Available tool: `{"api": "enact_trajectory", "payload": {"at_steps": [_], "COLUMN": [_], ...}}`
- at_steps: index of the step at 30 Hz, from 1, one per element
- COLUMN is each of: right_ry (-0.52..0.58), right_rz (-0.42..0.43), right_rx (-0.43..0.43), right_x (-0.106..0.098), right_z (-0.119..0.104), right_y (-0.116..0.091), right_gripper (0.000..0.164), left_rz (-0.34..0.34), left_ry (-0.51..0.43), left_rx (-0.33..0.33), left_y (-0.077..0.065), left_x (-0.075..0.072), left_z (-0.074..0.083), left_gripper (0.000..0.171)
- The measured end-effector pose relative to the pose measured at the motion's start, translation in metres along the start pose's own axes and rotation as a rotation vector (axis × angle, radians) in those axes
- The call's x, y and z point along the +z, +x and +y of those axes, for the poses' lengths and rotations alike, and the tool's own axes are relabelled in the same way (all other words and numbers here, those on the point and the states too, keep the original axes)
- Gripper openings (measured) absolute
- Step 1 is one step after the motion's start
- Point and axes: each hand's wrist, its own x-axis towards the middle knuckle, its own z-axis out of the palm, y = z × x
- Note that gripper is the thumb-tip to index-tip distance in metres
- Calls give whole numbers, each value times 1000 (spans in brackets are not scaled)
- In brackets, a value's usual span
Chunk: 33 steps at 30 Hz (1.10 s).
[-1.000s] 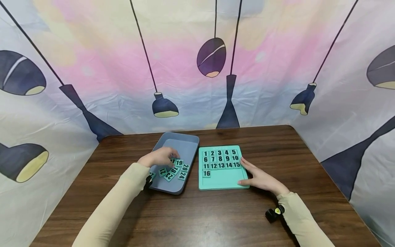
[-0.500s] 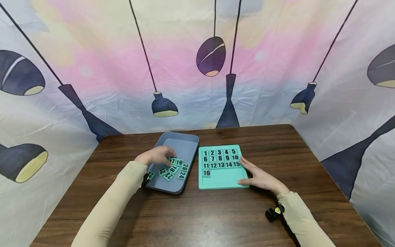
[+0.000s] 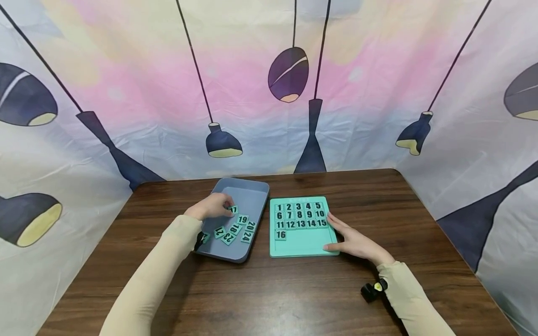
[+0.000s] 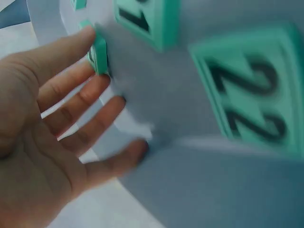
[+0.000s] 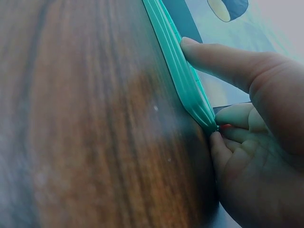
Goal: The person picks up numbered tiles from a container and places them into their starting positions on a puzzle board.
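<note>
My left hand (image 3: 212,206) is over the blue-grey tray (image 3: 253,192), pinching the number tile 17 (image 3: 234,210) between thumb and fingertips. The left wrist view shows the thumb on one side of this green tile (image 4: 99,52), while the other fingers spread loosely. On the table's right side, my right hand (image 3: 357,242) holds the mint-green number board (image 3: 304,246) by its right edge and front corner. Its thumb (image 5: 199,50) lies over the board's rim in the right wrist view. Tiles 1 to 15 fill three rows, with tile 16 (image 3: 280,234) below them.
Several loose tiles lie in the tray, among them tile 19 (image 3: 243,219), tile 23 (image 3: 228,238), tile 24 (image 3: 246,236) and tile 22 (image 4: 256,90). Tray and board stand side by side on the brown wooden table (image 3: 269,298). A patterned cloth (image 3: 357,116) hangs behind.
My left hand has taken hold of tile 17 and moved it up and left, away from tile 19. The tray has shifted slightly. My right hand stays at the board.
</note>
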Motion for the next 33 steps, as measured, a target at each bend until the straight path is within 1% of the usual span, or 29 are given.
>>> {"api": "enact_trajectory", "payload": {"at_steps": [3, 8, 11, 14, 17, 21, 24, 26, 28, 30, 33], "right_ry": [-2, -1, -6, -13, -17, -21, -21, -17, -13, -13, -17], "right_rz": [-8, -14, -7, -3, 1, -4, -8, -7, -8, -11, -15], "right_rx": [-5, -7, -11, -10, -9, -8, -8, -9, -9, -9, -10], "right_x": [2, 2, 0, -2, -2, -1, -1, -1, -2, -2, -3], "right_z": [-1, -3, -2, -1, 0, 1, 0, 0, -1, 0, 1], "right_y": [1, 1, 0, -1, -1, -1, 0, 0, 0, 1, 2], "right_gripper": [101, 102, 103, 103, 104, 104, 104, 104, 104, 103, 103], "left_rz": [44, 93, 107, 110, 106, 122, 159, 185, 212, 228, 237], "left_ry": [-4, -34, -48, -49, -49, -39, -45, -58, -65, -62, -54], "left_rx": [-50, -143, -166, -184, -197, -183, -155, -130, -93, -53, 5], "left_y": [-2, -9, -12, -13, -14, -13, -11, -9, -6, -1, 7], "left_x": [0, -5, -9, -12, -12, -11, -14, -19, -25, -30, -33], "left_z": [-7, -26, -35, -41, -43, -41, -33, -21, -5, 15, 47], "left_gripper": [31, 34, 37, 39, 40, 39, 39, 39, 39, 39, 38]}}
